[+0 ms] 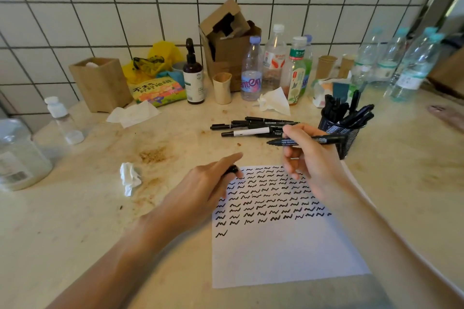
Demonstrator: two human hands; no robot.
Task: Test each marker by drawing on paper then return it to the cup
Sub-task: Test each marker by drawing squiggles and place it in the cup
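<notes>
One white sheet of paper (281, 253) is lying nearest us on the pale marbled tabletop (75, 221), its upper half filled with rows of black squiggles and one lone squiggle starting a new row at the left edge. Just above that, our left hand (200, 190) is resting at the sheet's upper left corner, fingers curled around a small black marker cap (233, 170). Our right hand (311, 158) is hovering over the top right of the sheet, pinching a slim black marker (305, 141) that is lying nearly level with its bare tip pointing left, clear of the paper. We judge the marker is uncapped and either about to be tested or about to be recapped; if testing, we should be tilting the tip down and placing the mark beside the lone squiggle while the left hand is pinning the sheet. Further back, a loose bunch of black markers (253, 126) is waiting on the tabletop, and the black mesh cup (339, 133) of markers is standing just right of them.
</notes>
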